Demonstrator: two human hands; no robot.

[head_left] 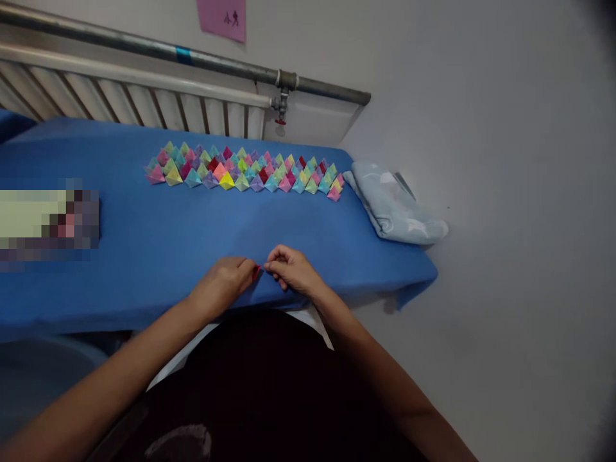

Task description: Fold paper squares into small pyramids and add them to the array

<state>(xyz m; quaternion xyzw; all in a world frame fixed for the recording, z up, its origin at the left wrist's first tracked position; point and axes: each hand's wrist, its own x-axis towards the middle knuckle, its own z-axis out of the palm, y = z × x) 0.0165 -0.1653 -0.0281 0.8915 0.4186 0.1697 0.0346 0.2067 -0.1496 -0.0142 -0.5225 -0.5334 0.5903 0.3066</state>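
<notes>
Near the front edge of the blue-covered table, my left hand (pixel 226 282) pinches a small piece of folded red paper (pixel 256 273), mostly hidden by the fingers. Just to its right, my right hand (pixel 291 266) is closed in a pinch close to the paper's pointed tip. Whatever those fingertips hold is too small to make out. Farther back on the table stand several rows of pointed folded-paper pieces (pixel 241 183) in pink, yellow, green, blue, purple and red.
A folded light-blue patterned cloth (pixel 392 205) lies at the table's right end, by the wall. Behind the blue tablecloth (pixel 192 224) are a white radiator (pixel 163 109) and a metal pipe (pixel 231 65). A blurred-out item (pixel 48 221) lies at left.
</notes>
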